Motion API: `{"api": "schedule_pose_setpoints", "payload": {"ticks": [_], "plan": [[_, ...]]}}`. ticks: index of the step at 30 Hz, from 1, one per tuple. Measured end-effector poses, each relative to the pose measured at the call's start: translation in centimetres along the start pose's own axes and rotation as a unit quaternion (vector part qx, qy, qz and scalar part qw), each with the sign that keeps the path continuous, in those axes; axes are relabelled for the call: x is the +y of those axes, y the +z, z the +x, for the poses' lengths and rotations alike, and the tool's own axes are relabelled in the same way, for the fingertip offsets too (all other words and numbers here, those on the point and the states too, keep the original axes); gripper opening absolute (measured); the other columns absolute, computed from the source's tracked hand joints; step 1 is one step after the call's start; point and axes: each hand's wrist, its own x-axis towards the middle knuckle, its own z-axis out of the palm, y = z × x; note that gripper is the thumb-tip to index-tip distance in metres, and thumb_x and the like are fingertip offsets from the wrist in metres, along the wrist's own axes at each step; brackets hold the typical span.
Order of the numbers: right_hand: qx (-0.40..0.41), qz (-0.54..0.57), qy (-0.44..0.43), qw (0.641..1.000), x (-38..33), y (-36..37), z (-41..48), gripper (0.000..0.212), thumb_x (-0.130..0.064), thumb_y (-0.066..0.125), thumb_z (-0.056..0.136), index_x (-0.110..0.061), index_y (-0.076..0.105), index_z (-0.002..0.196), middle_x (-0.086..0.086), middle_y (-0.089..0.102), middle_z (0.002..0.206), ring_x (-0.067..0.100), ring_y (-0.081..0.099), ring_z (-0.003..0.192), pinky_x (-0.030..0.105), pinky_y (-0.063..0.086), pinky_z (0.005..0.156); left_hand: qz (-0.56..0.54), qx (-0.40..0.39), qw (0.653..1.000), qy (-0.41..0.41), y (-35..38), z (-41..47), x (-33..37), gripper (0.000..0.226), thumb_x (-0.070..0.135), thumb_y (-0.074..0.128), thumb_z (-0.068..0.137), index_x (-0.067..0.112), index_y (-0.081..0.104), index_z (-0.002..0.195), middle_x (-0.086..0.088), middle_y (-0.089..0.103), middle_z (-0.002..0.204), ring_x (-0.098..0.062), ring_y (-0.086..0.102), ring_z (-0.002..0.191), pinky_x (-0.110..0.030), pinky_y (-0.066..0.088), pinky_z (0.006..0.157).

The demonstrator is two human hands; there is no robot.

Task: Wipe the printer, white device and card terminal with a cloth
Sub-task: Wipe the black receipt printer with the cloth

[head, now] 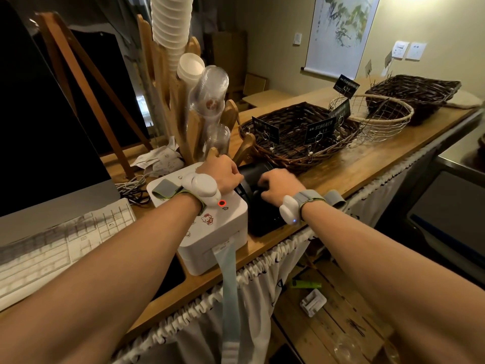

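Observation:
A white device (210,232) with cartoon stickers and a red-lit button sits at the counter's front edge, and a pale paper strip hangs from its slot. Right beside it stands a black printer (262,219) with a rounded top. My left hand (223,174) reaches over the white device, its curled fingers gripping the printer's left side. My right hand (280,187) lies on top of the printer with its fingers curled down onto it. No cloth shows; the fingers hide what is beneath them. I cannot make out a card terminal.
A white keyboard (52,248) and dark monitor (39,127) stand at the left. A wooden cup holder (191,132) with stacked cups rises behind the devices. Wicker baskets (296,153) and a wire basket (380,119) fill the wooden counter (367,164) to the right.

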Motion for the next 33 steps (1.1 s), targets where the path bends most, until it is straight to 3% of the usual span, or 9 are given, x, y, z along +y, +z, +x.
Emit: {"api": "schedule_pose_setpoints", "payload": {"ticks": [5, 9, 12, 19, 22, 26, 28, 31, 33], "plan": [[0.059, 0.024, 0.036, 0.997, -0.6, -0.1, 0.1, 0.034, -0.022, 0.062, 0.083, -0.019, 0.063, 0.116, 0.009, 0.061, 0.118, 0.027, 0.059, 0.106, 0.037, 0.051, 0.09, 0.002, 0.002, 1.0, 0.004, 0.2, -0.1, 0.1, 0.017, 0.04, 0.059, 0.087, 0.031, 0.064, 0.074, -0.011, 0.064, 0.114, -0.024, 0.062, 0.099, -0.042, 0.055, 0.083], [-0.007, 0.024, -0.037, 0.999, -2.0, 0.3, 0.0, 0.031, -0.018, 0.064, 0.082, -0.018, 0.065, 0.112, 0.007, 0.062, 0.115, 0.024, 0.06, 0.103, 0.037, 0.053, 0.088, 0.008, 0.013, 1.0, 0.006, 0.2, -0.3, -0.1, 0.017, 0.039, 0.058, 0.086, 0.029, 0.068, 0.076, -0.009, 0.064, 0.111, -0.022, 0.061, 0.095, -0.041, 0.056, 0.08], [0.068, 0.024, -0.042, 0.997, -2.6, -0.2, 0.3, 0.032, -0.021, 0.064, 0.082, -0.019, 0.061, 0.114, 0.008, 0.052, 0.117, 0.028, 0.054, 0.105, 0.039, 0.048, 0.089, 0.013, 0.024, 1.0, 0.007, 0.1, -0.6, -0.2, 0.016, 0.038, 0.059, 0.083, 0.03, 0.069, 0.074, -0.008, 0.062, 0.114, -0.024, 0.064, 0.085, -0.04, 0.056, 0.078], [-0.097, -0.007, -0.081, 0.992, -2.9, 0.0, -0.3, 0.029, -0.018, 0.072, 0.075, -0.016, 0.07, 0.104, 0.007, 0.068, 0.103, 0.024, 0.064, 0.092, 0.034, 0.055, 0.079, -0.011, 0.024, 1.0, 0.001, -1.1, -1.1, -1.2, 0.021, 0.027, 0.057, 0.084, 0.019, 0.075, 0.077, 0.0, 0.071, 0.086, -0.022, 0.066, 0.079, -0.034, 0.056, 0.07], [-0.001, -0.011, -0.095, 0.995, -3.0, -0.5, -0.1, 0.031, -0.016, 0.067, 0.079, -0.02, 0.069, 0.11, 0.005, 0.064, 0.11, 0.022, 0.061, 0.099, 0.027, 0.048, 0.078, -0.011, 0.014, 1.0, 0.02, -1.1, -1.0, -0.7, 0.022, 0.022, 0.055, 0.086, 0.02, 0.076, 0.087, -0.001, 0.072, 0.097, -0.023, 0.066, 0.089, -0.036, 0.056, 0.077], [-0.12, 0.014, -0.089, 0.989, -1.6, 0.5, -0.3, 0.032, -0.016, 0.074, 0.073, -0.02, 0.072, 0.104, 0.003, 0.069, 0.102, 0.019, 0.064, 0.088, 0.026, 0.048, 0.072, 0.008, -0.027, 0.998, 0.06, -1.0, -0.1, 0.3, 0.028, 0.014, 0.051, 0.093, 0.02, 0.074, 0.107, -0.006, 0.067, 0.119, -0.025, 0.056, 0.117, -0.043, 0.046, 0.101], [-0.102, 0.03, -0.083, 0.991, -1.7, 0.2, 0.1, 0.033, -0.017, 0.073, 0.073, -0.021, 0.071, 0.105, 0.003, 0.069, 0.103, 0.019, 0.064, 0.089, 0.03, 0.051, 0.076, 0.035, -0.04, 0.995, 0.08, -0.9, 0.3, 1.0, 0.031, 0.009, 0.049, 0.094, 0.02, 0.072, 0.112, -0.004, 0.067, 0.123, -0.024, 0.057, 0.119, -0.043, 0.039, 0.109], [-0.032, 0.017, -0.114, 0.993, -2.0, 0.8, 0.2, 0.034, -0.017, 0.069, 0.076, -0.021, 0.069, 0.109, 0.004, 0.068, 0.108, 0.021, 0.063, 0.093, 0.035, 0.053, 0.082, 0.066, -0.066, 0.992, 0.086, -0.6, 1.1, 1.7, 0.036, 0.005, 0.048, 0.093, 0.018, 0.069, 0.118, -0.005, 0.064, 0.128, -0.025, 0.058, 0.119, -0.041, 0.045, 0.104], [-0.09, 0.008, -0.128, 0.988, -1.6, 1.0, -0.2, 0.033, -0.019, 0.072, 0.073, -0.02, 0.071, 0.107, 0.003, 0.07, 0.098, 0.018, 0.064, 0.082, 0.033, 0.054, 0.072, 0.08, -0.102, 0.989, 0.071, -0.3, 1.3, 1.8, 0.037, 0.002, 0.046, 0.092, 0.014, 0.07, 0.118, -0.008, 0.064, 0.126, -0.027, 0.061, 0.114, -0.041, 0.051, 0.097]]}}
